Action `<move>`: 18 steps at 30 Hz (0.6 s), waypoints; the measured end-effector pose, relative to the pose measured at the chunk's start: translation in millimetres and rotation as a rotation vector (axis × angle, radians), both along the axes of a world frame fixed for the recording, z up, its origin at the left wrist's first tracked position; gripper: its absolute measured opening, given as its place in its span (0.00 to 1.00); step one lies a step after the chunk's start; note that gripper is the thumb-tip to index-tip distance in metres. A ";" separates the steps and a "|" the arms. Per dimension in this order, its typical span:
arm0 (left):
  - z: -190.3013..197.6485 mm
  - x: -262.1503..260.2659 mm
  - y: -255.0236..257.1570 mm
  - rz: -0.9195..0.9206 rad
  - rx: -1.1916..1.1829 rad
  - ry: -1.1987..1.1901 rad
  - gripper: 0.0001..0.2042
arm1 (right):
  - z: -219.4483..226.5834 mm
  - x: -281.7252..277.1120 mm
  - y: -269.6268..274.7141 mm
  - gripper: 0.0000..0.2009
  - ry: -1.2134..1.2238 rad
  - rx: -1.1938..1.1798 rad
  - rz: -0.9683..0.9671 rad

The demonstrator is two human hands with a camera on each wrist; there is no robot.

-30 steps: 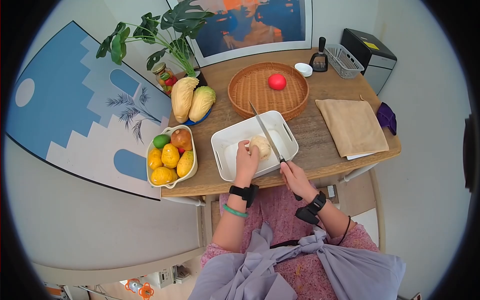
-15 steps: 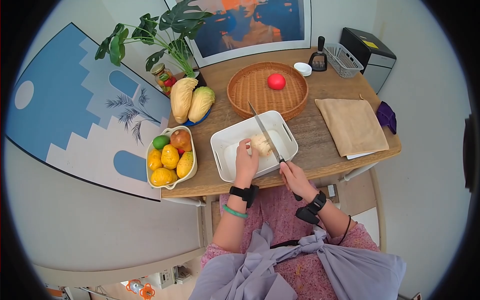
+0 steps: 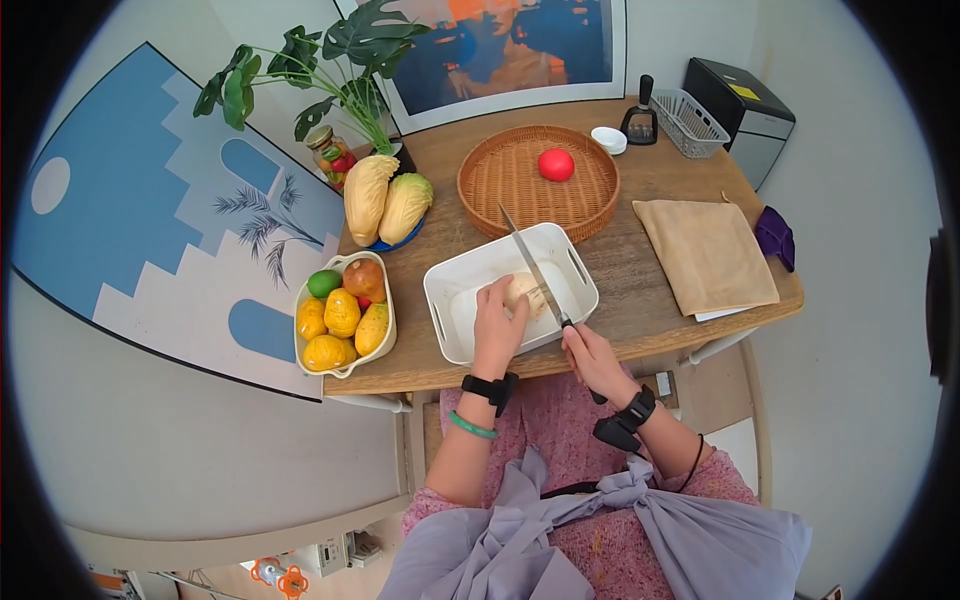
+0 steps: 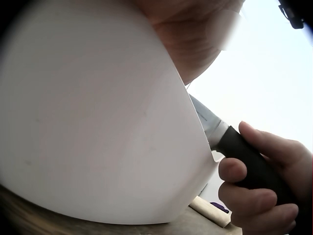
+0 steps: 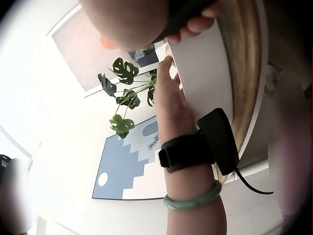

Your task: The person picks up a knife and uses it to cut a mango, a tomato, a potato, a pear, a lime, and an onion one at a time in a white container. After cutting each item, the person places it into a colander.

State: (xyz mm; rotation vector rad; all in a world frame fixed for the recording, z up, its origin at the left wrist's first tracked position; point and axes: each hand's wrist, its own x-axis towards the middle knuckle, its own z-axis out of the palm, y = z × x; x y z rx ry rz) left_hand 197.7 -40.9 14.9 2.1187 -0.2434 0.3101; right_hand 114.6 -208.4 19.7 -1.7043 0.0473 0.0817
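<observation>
In the head view a pale round vegetable (image 3: pixel 524 292) sits inside a white rectangular tub (image 3: pixel 455 345). My left hand (image 3: pixel 497 325) holds it from the left side, fingers curled round it. My right hand (image 3: pixel 597 360) grips the black handle of a long knife (image 3: pixel 533 255), whose blade slants up and left over the tub beside the vegetable. The left wrist view has the tub's wall (image 4: pixel 98 122) large in front, with the right hand's fingers (image 4: pixel 249 200) wrapped round the knife handle (image 4: pixel 249 161). Whether the blade touches the vegetable is hard to tell.
Behind the tub lies a round wicker tray (image 3: pixel 490 180) with a red ball-like item (image 3: pixel 556 165). A fruit basket (image 3: pixel 388 335) and cabbages (image 3: pixel 368 195) stand left. A beige cloth bag (image 3: pixel 705 255), grey basket (image 3: pixel 690 125) and black appliance (image 3: pixel 765 120) are on the right.
The left hand's fingers have shifted slightly on the vegetable, which is more covered by them. The knife and right hand have hardly moved.
</observation>
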 end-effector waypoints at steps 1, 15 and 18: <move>-0.3 -0.4 0.5 0.003 -0.010 0.006 0.20 | 1.0 -1.5 0.5 0.19 -0.011 -0.003 -0.010; -4.2 2.0 1.2 -0.020 -0.051 0.030 0.20 | -5.5 2.0 -0.7 0.20 -0.024 -0.027 0.012; -1.7 -0.3 1.1 -0.019 -0.033 -0.006 0.20 | -4.6 2.0 -0.1 0.20 0.025 0.005 0.014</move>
